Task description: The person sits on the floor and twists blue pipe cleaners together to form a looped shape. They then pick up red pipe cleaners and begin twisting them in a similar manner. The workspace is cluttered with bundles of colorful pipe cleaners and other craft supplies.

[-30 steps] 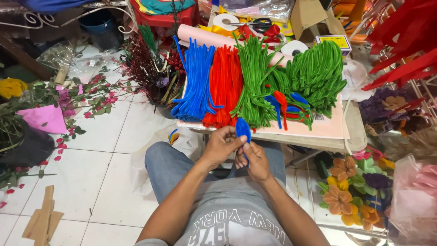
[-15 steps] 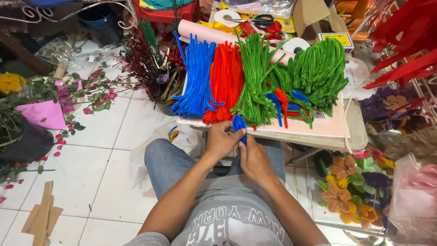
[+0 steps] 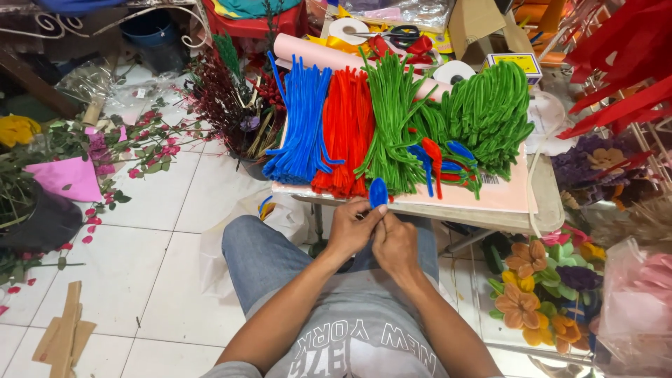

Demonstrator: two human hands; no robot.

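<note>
Both my hands meet over my lap, just in front of a small table. My left hand and my right hand pinch the base of a blue pipe-cleaner petal that stands up between the fingertips. On the table lie bundles of fuzzy pipe cleaners: blue, red, straight green and bent green. A few finished blue and red petals rest on a pink sheet under the bundles.
Artificial flowers sit at the lower right beside pink plastic bags. Dark red sprigs in a pot stand left of the table. Rose stems and pink paper lie on the white tile floor, with cardboard scraps near my left. Tape rolls and scissors lie behind the bundles.
My hands have shifted slightly up and toward the table edge, still working the blue petal. The view has tilted a little.
</note>
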